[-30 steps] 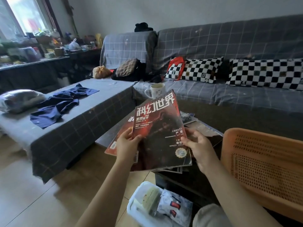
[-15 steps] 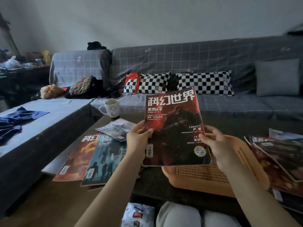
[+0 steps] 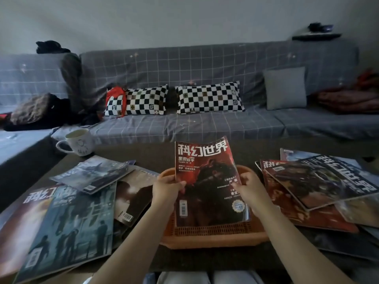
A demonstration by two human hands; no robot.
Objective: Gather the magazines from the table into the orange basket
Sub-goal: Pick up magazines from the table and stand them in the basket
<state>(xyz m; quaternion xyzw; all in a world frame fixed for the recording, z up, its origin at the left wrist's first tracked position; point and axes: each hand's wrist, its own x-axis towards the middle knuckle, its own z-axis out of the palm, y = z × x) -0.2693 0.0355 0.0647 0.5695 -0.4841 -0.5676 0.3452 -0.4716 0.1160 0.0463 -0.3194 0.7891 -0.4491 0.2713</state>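
Note:
A red-and-black magazine (image 3: 207, 181) stands tilted in the orange basket (image 3: 213, 238), its lower edge down inside and its top leaning away over the far rim. My left hand (image 3: 167, 189) grips its left edge and my right hand (image 3: 249, 189) grips its right edge. The basket sits on the dark table right in front of me. Several magazines lie spread on the table at the left (image 3: 67, 222), and another overlapping pile (image 3: 320, 181) lies at the right.
A white mug (image 3: 79, 142) stands at the table's far left corner. Behind the table runs a grey checked sofa (image 3: 205, 64) with checkered pillows (image 3: 209, 97) and a grey cushion (image 3: 286, 88). My knees show at the bottom edge.
My view swung right, from the left end of the table to the basket. Both hands carried the red magazine along and lowered it into the orange basket.

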